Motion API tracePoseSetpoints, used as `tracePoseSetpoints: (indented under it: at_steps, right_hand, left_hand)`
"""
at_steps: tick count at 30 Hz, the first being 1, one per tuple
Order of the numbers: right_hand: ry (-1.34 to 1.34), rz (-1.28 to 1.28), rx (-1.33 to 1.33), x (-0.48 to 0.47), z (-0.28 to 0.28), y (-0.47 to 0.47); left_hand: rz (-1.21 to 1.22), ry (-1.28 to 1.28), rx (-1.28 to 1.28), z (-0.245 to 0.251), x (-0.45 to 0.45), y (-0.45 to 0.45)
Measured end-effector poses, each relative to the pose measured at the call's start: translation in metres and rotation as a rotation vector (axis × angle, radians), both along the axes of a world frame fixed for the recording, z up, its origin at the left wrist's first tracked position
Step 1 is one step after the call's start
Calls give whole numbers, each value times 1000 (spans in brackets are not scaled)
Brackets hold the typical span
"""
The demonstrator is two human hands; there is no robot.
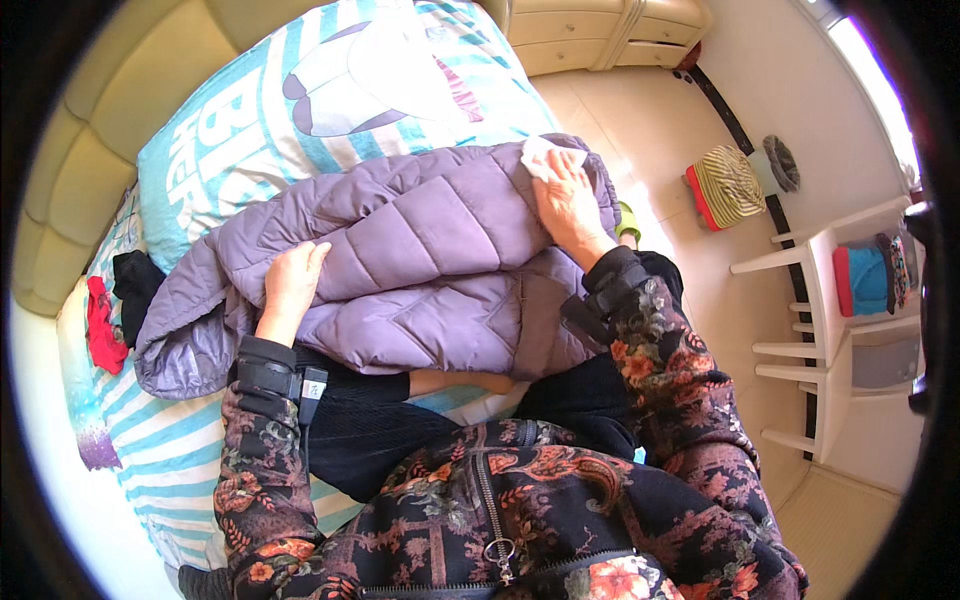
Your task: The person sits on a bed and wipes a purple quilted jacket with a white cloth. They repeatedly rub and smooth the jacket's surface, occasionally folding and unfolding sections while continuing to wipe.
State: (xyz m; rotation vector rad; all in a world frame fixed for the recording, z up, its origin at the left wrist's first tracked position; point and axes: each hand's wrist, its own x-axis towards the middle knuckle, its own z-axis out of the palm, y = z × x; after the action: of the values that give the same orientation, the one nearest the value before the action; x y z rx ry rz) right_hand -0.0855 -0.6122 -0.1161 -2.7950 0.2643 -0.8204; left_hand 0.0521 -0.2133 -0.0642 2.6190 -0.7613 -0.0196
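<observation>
A purple-grey quilted puffer jacket [442, 225] lies across my lap and the bed, with its shiny grey lining showing at the lower left. My right hand [566, 195] presses a white tissue or cloth [541, 156] onto the far right end of the jacket, near the gathered cuff or hem. My left hand [292, 277] rests on the left part of the jacket, thumb beside the fingers; its fingertips touch the quilted fabric, and whether they pinch it is unclear.
Behind the jacket is a blue-and-white striped pillow [247, 142]. Red cloth [105, 326] and black cloth [136, 292] lie at the left. A drawer cabinet [570, 30] stands beyond. At the right are a striped cloth-covered stool [727, 187] and white chairs [821, 300] with folded clothes [866, 277].
</observation>
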Motion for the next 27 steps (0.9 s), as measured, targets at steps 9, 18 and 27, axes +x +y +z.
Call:
tracePoseSetpoints:
  at_steps: [9,18,27]
  right_hand:
    - [15,611,-61,8,47,171]
    - [319,107,-91,31,11,43]
    - [577,-118,-69,10,28,22]
  left_hand:
    - [-75,73,-15,8,-8,12]
    - [20,158,91,2,0,8]
    - [61,154,42,0,1,13]
